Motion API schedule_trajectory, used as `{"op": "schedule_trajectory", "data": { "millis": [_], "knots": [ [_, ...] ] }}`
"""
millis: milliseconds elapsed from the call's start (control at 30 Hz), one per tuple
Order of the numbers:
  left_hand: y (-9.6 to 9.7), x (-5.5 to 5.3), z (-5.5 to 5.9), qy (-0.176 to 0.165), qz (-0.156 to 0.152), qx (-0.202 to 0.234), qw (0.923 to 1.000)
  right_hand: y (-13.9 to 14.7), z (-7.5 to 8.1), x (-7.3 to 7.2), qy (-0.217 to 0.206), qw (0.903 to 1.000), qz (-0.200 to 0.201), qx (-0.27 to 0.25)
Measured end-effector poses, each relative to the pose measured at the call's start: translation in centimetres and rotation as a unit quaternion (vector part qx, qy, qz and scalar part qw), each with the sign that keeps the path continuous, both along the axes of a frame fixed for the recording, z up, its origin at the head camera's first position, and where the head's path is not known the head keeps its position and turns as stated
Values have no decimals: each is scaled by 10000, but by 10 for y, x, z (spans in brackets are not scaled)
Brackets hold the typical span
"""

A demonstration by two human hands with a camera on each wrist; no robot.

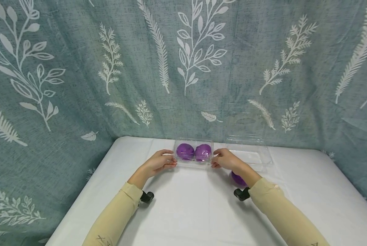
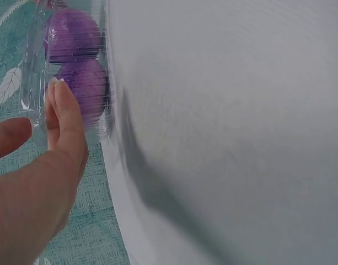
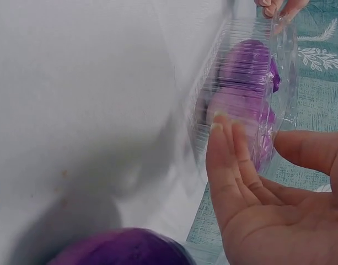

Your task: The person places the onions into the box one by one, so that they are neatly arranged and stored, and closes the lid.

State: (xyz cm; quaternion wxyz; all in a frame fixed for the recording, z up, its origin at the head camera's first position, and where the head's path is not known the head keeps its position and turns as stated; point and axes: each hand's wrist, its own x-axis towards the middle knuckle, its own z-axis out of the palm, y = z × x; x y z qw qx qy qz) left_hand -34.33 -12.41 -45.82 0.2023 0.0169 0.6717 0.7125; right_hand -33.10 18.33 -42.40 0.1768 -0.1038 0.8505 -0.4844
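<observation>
A clear plastic box [image 1: 193,164] with a ribbed side holds two round purple things, one on the left [image 1: 185,151] and one on the right [image 1: 203,152]. At the box's left end my left hand [image 1: 159,162] grips it, thumb to one side and fingers along the other, as the left wrist view shows. The right hand [image 1: 227,160] holds the opposite end the same way, with fingertips [image 3: 217,124] on the ribbed wall. A third purple round thing [image 1: 239,179] lies on the table, partly hidden under the right forearm.
Behind the right hand stands a second clear plastic box [image 1: 264,155], its lid raised against the curtain. The white table [image 1: 183,212] ends at a teal leaf-patterned curtain [image 1: 177,112]. Black wrist mounts [image 1: 147,197] hang below both sleeves.
</observation>
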Motion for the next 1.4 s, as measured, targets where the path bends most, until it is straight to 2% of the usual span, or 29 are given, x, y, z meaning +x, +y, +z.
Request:
{"op": "schedule_trajectory", "data": {
  "millis": [267, 767, 967, 1267, 1400],
  "knots": [
    [2, 1, 2, 24, 15, -11, 10000, 0, -2, 2, -513, 9970, -194, -545],
    [3, -1, -4, 301, 90, -104, 9995, -2, -7, -2, -481, 9958, -394, -673],
    [3, 0, -4, 284, 116, -135, 9994, 0, -9, -4, -497, 9961, -353, -635],
    [3, 0, -2, 83, 114, -209, 9997, 0, -7, -2, -535, 9961, -345, -606],
    [2, 2, -2, 124, 98, -346, 9993, -1, -5, 0, -532, 9965, -417, -488]
  ]
}}
